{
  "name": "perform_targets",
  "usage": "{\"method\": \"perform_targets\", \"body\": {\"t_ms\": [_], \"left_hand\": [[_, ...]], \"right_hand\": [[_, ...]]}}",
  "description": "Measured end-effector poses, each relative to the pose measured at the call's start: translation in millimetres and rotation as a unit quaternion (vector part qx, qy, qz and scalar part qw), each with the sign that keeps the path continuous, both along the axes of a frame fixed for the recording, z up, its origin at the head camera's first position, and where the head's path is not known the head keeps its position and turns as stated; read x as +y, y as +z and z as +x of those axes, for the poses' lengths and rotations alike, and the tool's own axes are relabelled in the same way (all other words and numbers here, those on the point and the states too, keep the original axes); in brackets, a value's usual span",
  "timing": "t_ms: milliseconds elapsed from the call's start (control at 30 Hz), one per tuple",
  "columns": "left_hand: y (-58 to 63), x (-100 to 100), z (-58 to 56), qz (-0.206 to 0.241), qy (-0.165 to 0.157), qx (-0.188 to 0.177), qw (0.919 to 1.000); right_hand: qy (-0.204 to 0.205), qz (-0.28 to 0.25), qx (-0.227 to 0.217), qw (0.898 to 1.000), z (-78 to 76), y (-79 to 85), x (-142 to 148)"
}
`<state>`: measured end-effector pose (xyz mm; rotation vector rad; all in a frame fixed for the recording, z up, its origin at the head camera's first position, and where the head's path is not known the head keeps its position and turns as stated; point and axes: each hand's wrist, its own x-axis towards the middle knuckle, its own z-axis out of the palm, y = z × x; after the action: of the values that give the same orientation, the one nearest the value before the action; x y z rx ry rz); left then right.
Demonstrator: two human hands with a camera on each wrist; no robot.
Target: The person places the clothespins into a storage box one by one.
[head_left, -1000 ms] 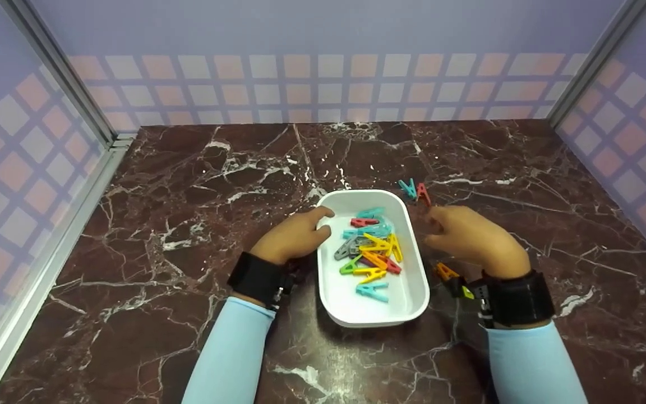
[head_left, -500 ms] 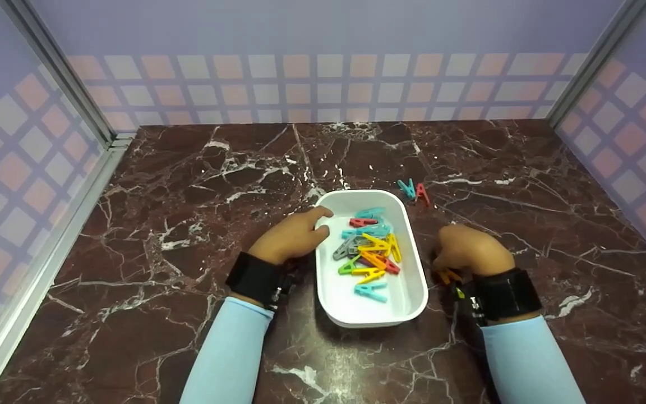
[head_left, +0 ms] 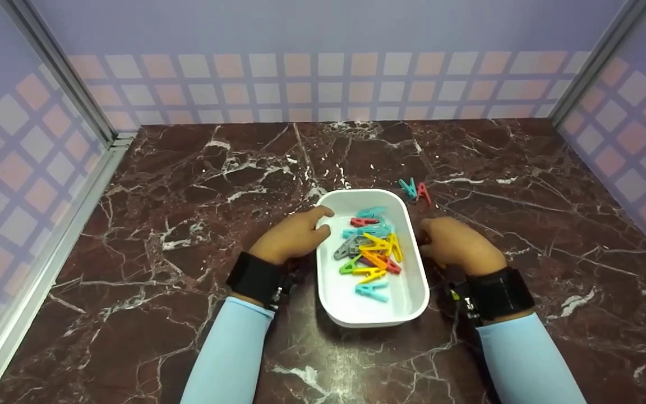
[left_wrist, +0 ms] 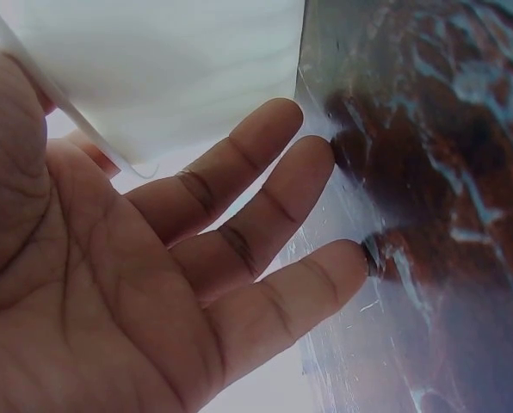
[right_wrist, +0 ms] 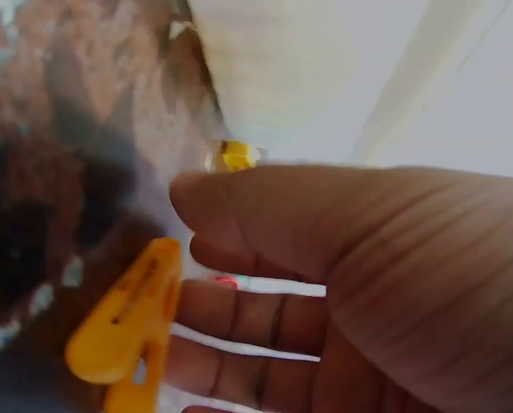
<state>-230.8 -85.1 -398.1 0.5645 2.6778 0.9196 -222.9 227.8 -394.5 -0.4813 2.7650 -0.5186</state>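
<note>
My left hand (head_left: 292, 235) rests at the left rim of a white plastic tray (head_left: 323, 297), thumb over the edge. In the left wrist view its other fingers (left_wrist: 299, 206) extend along the tray's outer wall. My right hand (head_left: 455, 244) is at the tray's right rim, thumb and index finger brought together. A bit of a yellow clothespin (right_wrist: 239, 155) shows just past the thumb, the rest hidden by it. An orange clothespin (right_wrist: 123, 327) lies on the table by the other fingers. Inside the tray lie several clothespins, including a light blue one (head_left: 372, 292) and a green one (head_left: 350, 265).
A teal clothespin (head_left: 409, 188) and a red clothespin (head_left: 423, 193) lie on the dark marbled table (head_left: 188, 336), behind the tray's right corner. Panels with a checked pattern (head_left: 334, 90) enclose the table at the back and both sides.
My right hand has moved down to the orange clothespin beside the tray, then up and left to the tray's right rim. The left hand has stayed at the left rim.
</note>
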Motion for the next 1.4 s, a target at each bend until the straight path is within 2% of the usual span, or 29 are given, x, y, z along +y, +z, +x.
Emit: {"method": "perform_targets", "body": {"t_ms": [200,333,433,567,733,1033,1400], "left_hand": [[0.8,0.4,0.6,0.0,0.001,0.004,1.0],[0.1,-0.1,0.7,-0.004,-0.001,0.005,1.0],[-0.1,-0.4,0.6,-0.004,-0.001,-0.001,1.0],[-0.1,-0.3,0.0,-0.007,0.001,-0.006,1.0],[-0.3,-0.1,-0.5,-0.01,0.001,-0.007,0.9999],[0.9,0.6,0.5,-0.004,0.002,-0.005,1.0],[1.0,0.7,0.3,-0.005,-0.002,-0.004,1.0]], "right_hand": [[-0.008,0.033,-0.03,0.999,3.9,9.6,8.6],[-0.008,0.052,-0.058,0.997,4.6,10.4,10.9],[0.0,0.051,-0.052,0.997,3.5,8.6,11.4],[-0.008,0.048,-0.04,0.998,3.1,9.4,12.5],[-0.025,0.051,-0.062,0.996,5.0,12.0,14.9],[-0.015,0.065,-0.06,0.996,3.3,10.3,16.2],[0.005,0.054,-0.036,0.998,5.3,19.0,16.1]]}}
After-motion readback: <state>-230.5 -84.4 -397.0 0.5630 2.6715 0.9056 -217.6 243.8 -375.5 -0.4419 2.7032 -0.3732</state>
